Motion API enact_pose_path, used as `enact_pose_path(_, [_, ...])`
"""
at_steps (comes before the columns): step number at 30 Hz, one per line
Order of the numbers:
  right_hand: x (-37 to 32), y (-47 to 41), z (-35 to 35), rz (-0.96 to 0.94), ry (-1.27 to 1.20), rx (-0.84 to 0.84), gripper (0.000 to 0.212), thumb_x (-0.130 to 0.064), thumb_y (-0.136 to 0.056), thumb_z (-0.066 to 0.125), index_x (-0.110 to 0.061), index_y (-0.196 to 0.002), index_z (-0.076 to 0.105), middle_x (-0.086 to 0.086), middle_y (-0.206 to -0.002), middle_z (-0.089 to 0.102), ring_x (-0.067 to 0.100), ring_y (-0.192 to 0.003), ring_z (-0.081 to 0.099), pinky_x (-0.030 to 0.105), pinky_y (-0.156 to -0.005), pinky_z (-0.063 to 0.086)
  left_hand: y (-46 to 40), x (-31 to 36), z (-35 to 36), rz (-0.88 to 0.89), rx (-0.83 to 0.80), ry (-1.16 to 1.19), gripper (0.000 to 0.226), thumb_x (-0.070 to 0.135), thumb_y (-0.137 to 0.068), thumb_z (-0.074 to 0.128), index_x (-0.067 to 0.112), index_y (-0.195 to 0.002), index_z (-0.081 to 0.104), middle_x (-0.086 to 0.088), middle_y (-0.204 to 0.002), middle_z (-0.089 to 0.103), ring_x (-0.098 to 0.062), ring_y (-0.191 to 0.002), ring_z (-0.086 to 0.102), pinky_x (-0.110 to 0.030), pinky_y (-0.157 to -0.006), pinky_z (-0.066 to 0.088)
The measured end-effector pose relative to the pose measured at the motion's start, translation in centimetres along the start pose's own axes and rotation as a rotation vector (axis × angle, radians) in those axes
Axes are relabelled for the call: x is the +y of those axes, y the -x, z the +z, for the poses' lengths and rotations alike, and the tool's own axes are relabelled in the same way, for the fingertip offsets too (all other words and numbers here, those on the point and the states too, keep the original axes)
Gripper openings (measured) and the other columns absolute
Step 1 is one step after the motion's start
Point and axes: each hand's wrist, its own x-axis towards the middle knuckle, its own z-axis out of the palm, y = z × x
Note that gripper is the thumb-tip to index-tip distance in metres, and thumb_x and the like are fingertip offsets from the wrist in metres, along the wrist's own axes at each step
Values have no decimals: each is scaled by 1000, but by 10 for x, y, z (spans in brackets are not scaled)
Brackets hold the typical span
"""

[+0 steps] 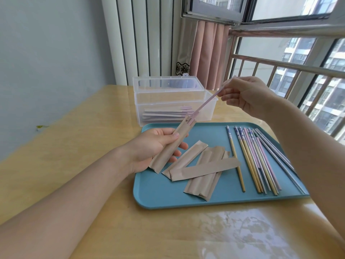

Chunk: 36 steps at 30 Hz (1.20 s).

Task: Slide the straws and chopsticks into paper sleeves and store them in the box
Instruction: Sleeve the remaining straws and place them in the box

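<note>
Over a wooden table [78, 139], the left hand [149, 146] grips a paper sleeve [168, 146] while the right hand [242, 94] pinches a pink straw [207, 101].

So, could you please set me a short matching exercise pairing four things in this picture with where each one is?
Things:
1. pink straw
2. held sleeve
3. chopsticks
4. filled sleeves

Places:
A. in the clear box
B. pinched in the right hand
C. lying on the blue tray
D. gripped in the left hand

Pairs: 1-B, 2-D, 3-C, 4-A
</note>
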Motion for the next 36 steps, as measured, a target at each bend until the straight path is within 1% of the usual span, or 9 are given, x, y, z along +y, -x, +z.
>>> enact_pose_path(11, [8, -3, 0, 100, 49, -190, 17, -5, -97, 52, -3, -89, 68, 15, -81, 69, 17, -64, 63, 20, -51, 52, 2, 3, 0, 21, -24, -123, 32, 26, -107, 43, 9, -117, 69, 0, -94, 76, -7, -64, 64, -20, -60, 54])
enact_pose_path(15, [12, 1, 8, 160, 128, -336, 10, -4, -95, 59, -4, -95, 69, 15, -88, 71, 17, -70, 64, 21, -56, 53, 1, 2, 0, 19, -15, -100, 32, 25, -107, 44, 9, -118, 69, -2, -93, 76, -8, -63, 64, -21, -60, 54])
enact_pose_path(18, [16, 5, 18, 182, 198, -433, 12, -9, -97, 60, -6, -102, 70, 15, -96, 72, 19, -75, 66, 23, -60, 54, -1, 1, 0, 19, -2, -76, 32, 24, -107, 43, 8, -118, 69, -2, -92, 75, -8, -62, 63, -21, -59, 55])
enact_pose_path(21, [16, 6, 27, 114, 191, -352, 24, -16, -99, 60, -4, -119, 65, 18, -107, 72, 21, -82, 69, 26, -66, 57, -2, 0, -2, 6, 31, -72, 31, 25, -107, 45, 11, -117, 71, -3, -94, 75, -8, -63, 62, -21, -59, 54])
enact_pose_path(23, [12, 7, 31, 66, 205, -291, 27, -20, -101, 57, -3, -121, 65, 20, -113, 72, 23, -87, 69, 28, -69, 59, -3, 0, -3, 3, 42, -53, 31, 25, -107, 45, 11, -117, 71, -4, -94, 75, -9, -63, 62, -21, -59, 54])
enact_pose_path(27, [11, 15, 42, 49, 343, -355, 31, -23, -104, 51, -1, -121, 65, 14, -104, 72, 25, -93, 69, 34, -77, 60, -5, -2, -5, 3, 55, -31, 32, 25, -107, 44, 10, -118, 70, -4, -95, 74, -8, -63, 62, -22, -58, 54])
enact_pose_path(29, [12, 19, 50, 46, 389, -401, 33, -23, -104, 50, 0, -122, 64, 14, -108, 73, 24, -92, 69, 36, -78, 60, -6, -2, -7, 2, 59, -25, 32, 26, -107, 45, 11, -117, 71, -3, -95, 75, -8, -63, 62, -22, -58, 54])
enact_pose_path(32, [12, 23, 57, 41, 410, -429, 33, -21, -104, 50, 1, -124, 64, 16, -113, 73, 24, -89, 70, 34, -75, 60, -7, -2, -8, 6, 56, -15, 31, 25, -107, 45, 12, -116, 71, -2, -94, 75, -8, -63, 62, -22, -58, 53])
enact_pose_path(36, [13, 24, 60, 30, 414, -440, 29, -19, -103, 53, -1, -122, 67, 15, -109, 73, 24, -84, 69, 28, -69, 60, -10, -3, -10, 12, 51, -16, 32, 25, -107, 44, 13, -116, 71, -1, -93, 75, -7, -63, 62, -22, -59, 53])
